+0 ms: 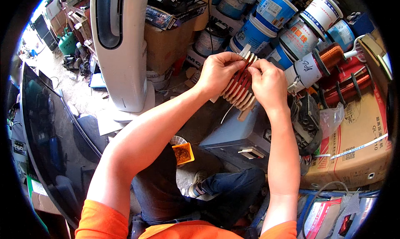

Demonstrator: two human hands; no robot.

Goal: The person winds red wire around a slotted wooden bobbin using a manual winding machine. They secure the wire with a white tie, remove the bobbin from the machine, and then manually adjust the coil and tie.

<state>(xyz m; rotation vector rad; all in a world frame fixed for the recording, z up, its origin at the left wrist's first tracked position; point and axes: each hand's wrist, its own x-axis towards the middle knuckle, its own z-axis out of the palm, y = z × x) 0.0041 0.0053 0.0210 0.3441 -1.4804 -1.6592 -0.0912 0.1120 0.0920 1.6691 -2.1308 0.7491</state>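
Observation:
A coil winding former (239, 89) with pale ridged discs stands upright in front of me, with reddish-brown copper wire wound in the grooves between them. At its upper left my left hand (220, 73) is closed, thumb and forefinger pinched at the top discs. My right hand (270, 84) curls against the upper right side, its thumb and fingertips pressed together close to the left ones. Whether a wire end lies between the fingertips is too small to tell. A thin white strand (226, 114) hangs from the former's lower left.
Below the former is a grey metal box (237, 135). Wire spools (331, 57) and stacked blue-and-white buckets (256, 32) fill the back right. A large carton (354, 139) stands at right, a tall white appliance (121, 51) at left. A yellow container (183, 153) sits near my legs.

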